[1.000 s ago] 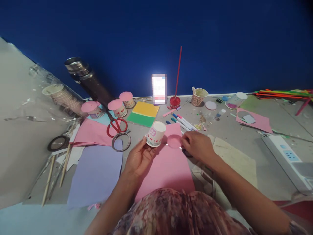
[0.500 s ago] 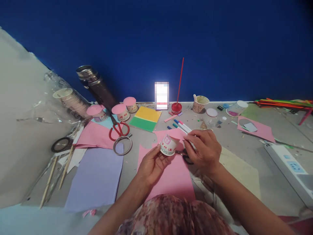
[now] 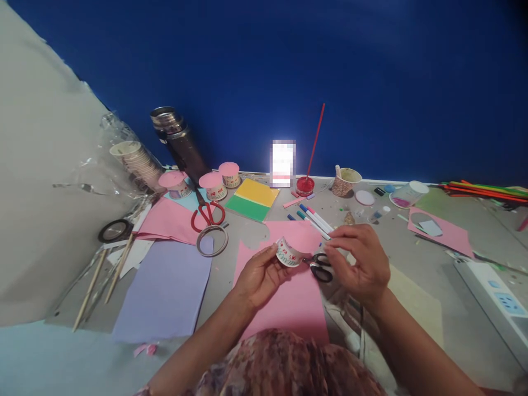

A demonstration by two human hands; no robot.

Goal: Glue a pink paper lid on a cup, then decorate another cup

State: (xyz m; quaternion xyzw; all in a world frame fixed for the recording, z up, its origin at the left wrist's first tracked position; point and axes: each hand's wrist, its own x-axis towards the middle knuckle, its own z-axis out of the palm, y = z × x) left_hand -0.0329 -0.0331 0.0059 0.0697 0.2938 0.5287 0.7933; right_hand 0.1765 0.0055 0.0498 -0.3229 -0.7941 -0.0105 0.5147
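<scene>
A small paper cup (image 3: 288,255) with red and green drawings is held tilted in my left hand (image 3: 260,278), its fingers wrapped around the side. A pink paper disc (image 3: 303,236) covers the cup's upper end. Just right of the disc hovers my right hand (image 3: 361,265), fingers bent and thumb apart, with nothing visible between them. Black-handled scissors (image 3: 320,273) lie under and between the hands, partly hidden by the cup. Below spreads a pink sheet (image 3: 280,313) with cut-out curves along its far edge.
Several similar cups with pink tops (image 3: 213,187) stand at the back left beside a dark flask (image 3: 185,146). Red-handled scissors (image 3: 208,214), a tape roll (image 3: 212,241) and a lilac sheet (image 3: 165,291) lie left. Markers (image 3: 315,219) lie ahead; a power strip (image 3: 493,291) sits right.
My right hand has drawn away to the right from the disc's edge. The cup has tilted in my left hand, so more of the disc's top faces me. The view has shifted slightly.
</scene>
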